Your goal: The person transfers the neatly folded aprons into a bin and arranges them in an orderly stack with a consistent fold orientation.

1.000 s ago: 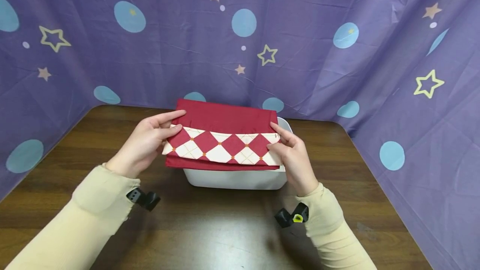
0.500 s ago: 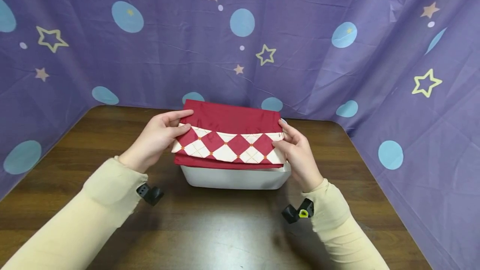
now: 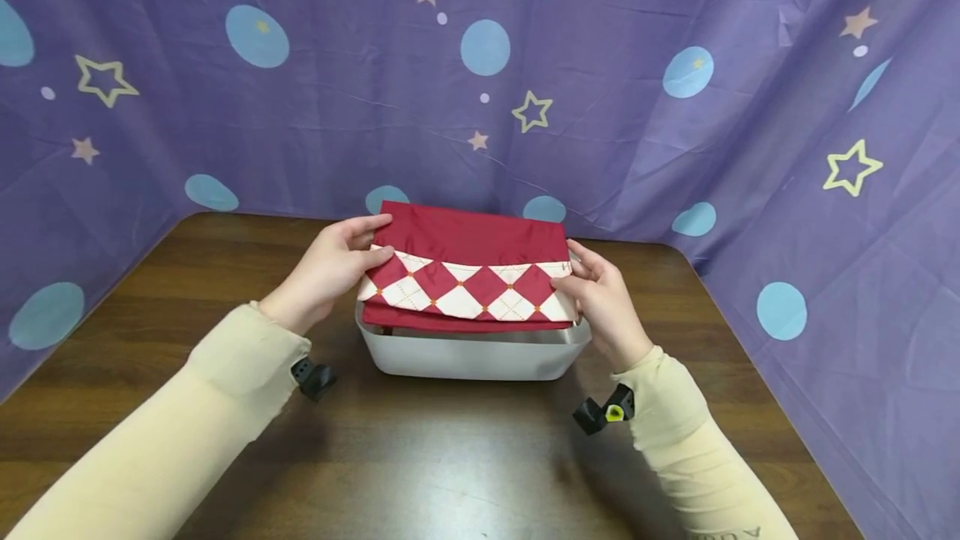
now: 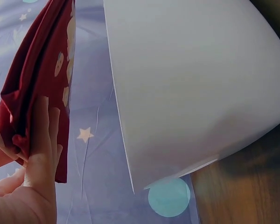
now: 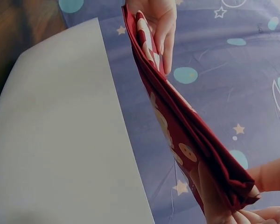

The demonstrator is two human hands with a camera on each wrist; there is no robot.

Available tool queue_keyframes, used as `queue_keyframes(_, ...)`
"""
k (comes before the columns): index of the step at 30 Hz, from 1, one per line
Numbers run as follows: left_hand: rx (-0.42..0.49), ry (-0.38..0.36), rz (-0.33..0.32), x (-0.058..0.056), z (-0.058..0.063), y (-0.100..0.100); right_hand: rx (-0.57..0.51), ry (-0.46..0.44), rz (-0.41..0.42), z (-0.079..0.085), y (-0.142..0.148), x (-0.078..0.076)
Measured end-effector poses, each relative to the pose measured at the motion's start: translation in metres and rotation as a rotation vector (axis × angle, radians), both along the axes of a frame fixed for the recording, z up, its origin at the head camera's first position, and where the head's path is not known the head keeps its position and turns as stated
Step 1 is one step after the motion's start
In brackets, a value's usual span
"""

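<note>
A folded red cloth, with a cream-and-red diamond band along its front, spans the space between my two hands. My left hand pinches its left end, thumb in front on the band and fingers behind. At the other end, my right hand grips the cloth the same way. Below it stands a white plastic bin; the cloth overlaps most of its opening in the head view. Both wrist views show a gap between the cloth and the bin wall. Several fabric layers and printed buttons show on the underside.
The bin stands on a dark brown wooden table, towards its back edge. A purple curtain with stars and blue dots hangs behind and along both sides. Black cameras are strapped at both wrists.
Both hands have carried the cloth a little to the right, so it sits more squarely over the bin. More of the bin's front rim and inside now shows beneath it.
</note>
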State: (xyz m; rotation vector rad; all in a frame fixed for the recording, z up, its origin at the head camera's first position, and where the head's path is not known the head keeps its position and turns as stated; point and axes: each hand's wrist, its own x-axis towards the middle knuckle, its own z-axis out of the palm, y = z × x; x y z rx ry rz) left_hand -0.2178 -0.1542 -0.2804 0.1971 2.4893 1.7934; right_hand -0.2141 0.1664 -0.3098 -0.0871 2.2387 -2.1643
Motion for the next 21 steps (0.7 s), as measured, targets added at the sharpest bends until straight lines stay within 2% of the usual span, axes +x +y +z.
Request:
queue_keyframes(6,-0.035,0.006,-0.006,-0.0044,-0.0011,0.0024,0.017,-0.025,-0.009,0.0001,0.0036,-0.0046)
queue_keyframes(21,-0.038,-0.049,0.007,-0.0075,-0.0026,0.0081,0.042,-0.028,-0.025,-0.0026,0.0038,-0.0107)
